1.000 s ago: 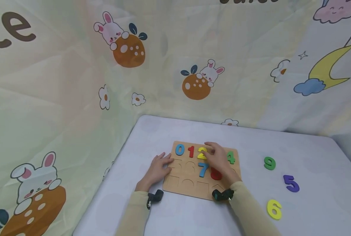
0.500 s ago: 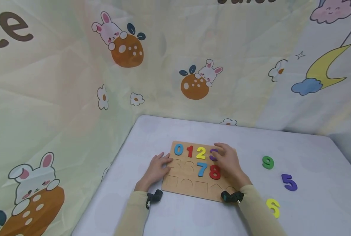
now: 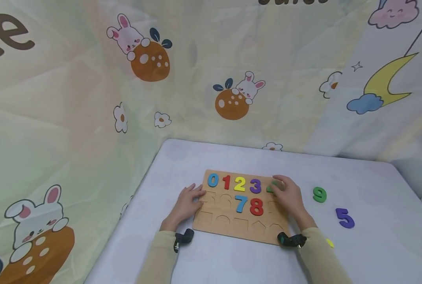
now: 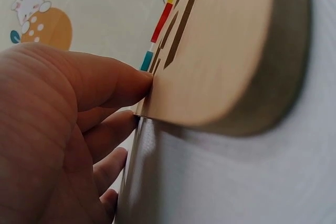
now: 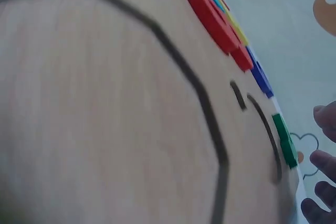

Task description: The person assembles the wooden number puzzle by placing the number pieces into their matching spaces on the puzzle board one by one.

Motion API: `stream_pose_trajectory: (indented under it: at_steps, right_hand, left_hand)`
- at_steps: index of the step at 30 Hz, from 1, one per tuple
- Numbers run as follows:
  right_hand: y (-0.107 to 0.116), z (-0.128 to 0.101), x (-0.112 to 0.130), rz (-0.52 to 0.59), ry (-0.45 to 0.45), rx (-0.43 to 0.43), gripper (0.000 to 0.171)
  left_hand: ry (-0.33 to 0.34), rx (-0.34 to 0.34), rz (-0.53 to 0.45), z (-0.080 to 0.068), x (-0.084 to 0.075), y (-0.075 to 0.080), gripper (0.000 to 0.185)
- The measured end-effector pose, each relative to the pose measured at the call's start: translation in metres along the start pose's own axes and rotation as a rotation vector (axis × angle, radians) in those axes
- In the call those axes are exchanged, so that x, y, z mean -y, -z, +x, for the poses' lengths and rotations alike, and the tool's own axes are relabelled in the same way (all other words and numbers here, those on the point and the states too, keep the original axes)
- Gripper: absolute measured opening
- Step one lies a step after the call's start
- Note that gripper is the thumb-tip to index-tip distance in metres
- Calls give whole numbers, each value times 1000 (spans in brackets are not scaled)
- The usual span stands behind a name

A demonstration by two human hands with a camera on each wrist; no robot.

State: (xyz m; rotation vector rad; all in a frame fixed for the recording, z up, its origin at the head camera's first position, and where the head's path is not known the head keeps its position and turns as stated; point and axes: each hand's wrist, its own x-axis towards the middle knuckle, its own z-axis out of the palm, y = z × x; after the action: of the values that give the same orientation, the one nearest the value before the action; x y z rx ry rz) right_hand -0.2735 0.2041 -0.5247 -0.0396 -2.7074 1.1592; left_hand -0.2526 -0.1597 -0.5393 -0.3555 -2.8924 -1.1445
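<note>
A wooden number puzzle board (image 3: 214, 221) lies on the table, its top row showing a blue 0 (image 3: 212, 180), red 1 (image 3: 226, 182), yellow 2 (image 3: 240, 184) and purple 3 (image 3: 255, 186). Below them sit a blue 7 (image 3: 241, 204) and a red 8 (image 3: 256, 206). My left hand (image 3: 186, 205) rests at the board's left edge, thumb and fingertips touching it in the left wrist view. My right hand (image 3: 290, 197) hovers at the top right corner, partly covering the green 4 (image 3: 272, 188). Its fingers (image 5: 326, 163) are spread and hold nothing in the right wrist view.
Right of the board, a green 9 (image 3: 319, 195) and a purple 5 (image 3: 345, 218) lie loose on the white table (image 3: 374, 260). A yellow 6 (image 3: 330, 243) is mostly hidden by the right sleeve. A printed cloth (image 3: 182, 79) hangs behind.
My right hand has moved right along the top row, from the yellow 2 past the purple 3 to the green 4. The left hand keeps its place on the board's edge.
</note>
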Motion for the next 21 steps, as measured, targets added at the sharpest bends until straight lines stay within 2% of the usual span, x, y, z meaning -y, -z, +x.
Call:
stream_pose_trajectory:
  at_steps: [4, 11, 18, 21]
  right_hand:
    - [9, -2, -9, -12, -34, -19, 41]
    - [23, -4, -23, -76, -26, -68, 39]
    - [41, -2, -39, -159, -77, -72, 54]
    - [49, -2, -50, -203, -65, -77, 59]
  left_hand:
    - [3, -1, 1, 0, 0, -1, 37]
    - [-14, -4, -11, 0, 0, 0, 37]
    - [-12, 0, -25, 0, 0, 0, 38]
    - [-7, 1, -27, 0, 0, 0, 38]
